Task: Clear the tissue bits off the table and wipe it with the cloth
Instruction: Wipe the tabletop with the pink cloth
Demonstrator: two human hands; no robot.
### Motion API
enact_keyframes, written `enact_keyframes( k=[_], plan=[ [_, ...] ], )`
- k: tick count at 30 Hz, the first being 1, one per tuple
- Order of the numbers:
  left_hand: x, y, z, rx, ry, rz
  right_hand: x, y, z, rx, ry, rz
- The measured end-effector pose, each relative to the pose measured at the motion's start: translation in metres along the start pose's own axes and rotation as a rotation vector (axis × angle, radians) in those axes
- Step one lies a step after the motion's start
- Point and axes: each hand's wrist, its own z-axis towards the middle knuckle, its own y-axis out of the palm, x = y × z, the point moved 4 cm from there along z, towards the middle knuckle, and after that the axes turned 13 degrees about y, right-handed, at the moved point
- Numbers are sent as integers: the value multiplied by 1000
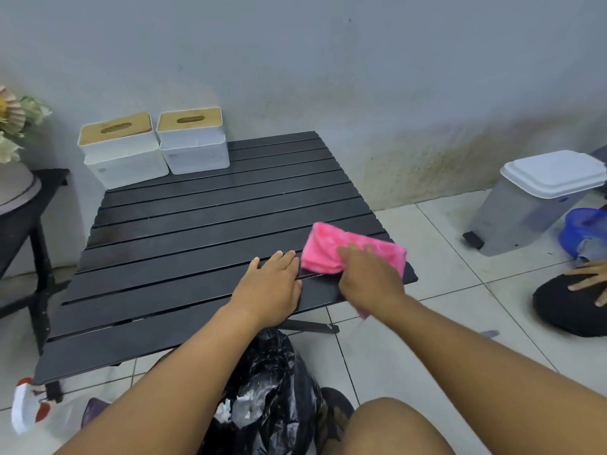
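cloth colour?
Bright pink; the cloth lies on the black slatted table under the right hand. Head view.

Bare forearms, 2 bare hands (272, 280), no sleeves visible.

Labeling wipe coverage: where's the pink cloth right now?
In the head view, the pink cloth lies on the slatted black table at its near right corner, pressed under the right hand, with the left hand flat beside it.
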Motion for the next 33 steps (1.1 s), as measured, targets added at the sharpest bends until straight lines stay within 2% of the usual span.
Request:
enact_keyframes(
  k=[2, 4, 9, 12, 17, 20, 25, 28, 33],
  plan=[
    [1, 0, -2, 2, -5, -6, 12, -11, 24, 35, 118, 22],
    [1, -1, -2, 8, -3, -13, 7, -12, 33, 72, 142, 41],
    [-3, -1, 1, 35, 35, -22, -43, 35, -2, -8, -106, -9],
    [-5, -1, 1, 30, 34, -26, -38, 25, -1, -4, -144, 32],
    [-5, 2, 0, 32, 7, -3, 1, -1, 42, 90, 74, 86],
    [-8, 4, 2, 31, 13, 12, -9, 8, 44, 77, 109, 87],
    [-30, 6, 10, 63, 1, -14, -38, 35, 2, 14, -109, 24],
    [-38, 7, 13, 25, -17, 2, -31, 31, 17, 11, -165, 25],
    [-36, 5, 18, 10, -65, 4, -20, 12, 82, 83, 37, 57]
  ],
)
